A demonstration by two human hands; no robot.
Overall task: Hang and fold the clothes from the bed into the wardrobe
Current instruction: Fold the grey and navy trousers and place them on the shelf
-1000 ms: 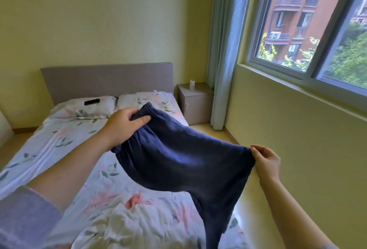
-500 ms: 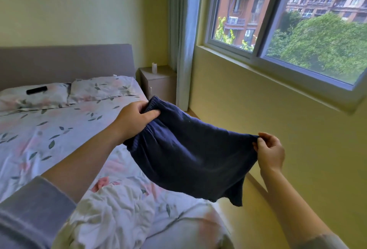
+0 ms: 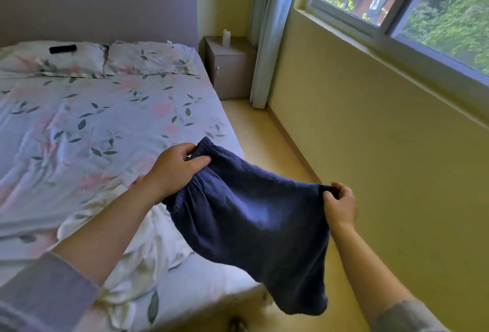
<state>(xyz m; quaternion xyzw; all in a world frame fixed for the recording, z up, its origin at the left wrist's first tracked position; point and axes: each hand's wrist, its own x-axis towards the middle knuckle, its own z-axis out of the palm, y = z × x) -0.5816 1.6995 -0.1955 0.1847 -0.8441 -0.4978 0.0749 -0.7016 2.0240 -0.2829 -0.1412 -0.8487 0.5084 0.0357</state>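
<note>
A pair of navy blue shorts [image 3: 251, 228] hangs stretched between my hands above the right edge of the bed [image 3: 111, 125]. My left hand [image 3: 172, 170] grips the elastic waistband at its upper left corner. My right hand [image 3: 341, 206] pinches the opposite corner of the waistband. One leg of the shorts droops toward the floor. A crumpled white floral garment [image 3: 137, 252] lies on the bed under my left forearm. No wardrobe is in view.
Two pillows [image 3: 148, 59] lie at the grey headboard, with a black remote [image 3: 63, 48] on the left one. A grey nightstand [image 3: 230, 67] stands in the corner by a curtain [image 3: 267, 35]. A narrow strip of floor [image 3: 267, 146] runs between bed and window wall.
The view has tilted downward and to the left. Both hands have lowered the shorts slightly, still holding the waistband; the shorts hang shorter and more gathered than a second ago.
</note>
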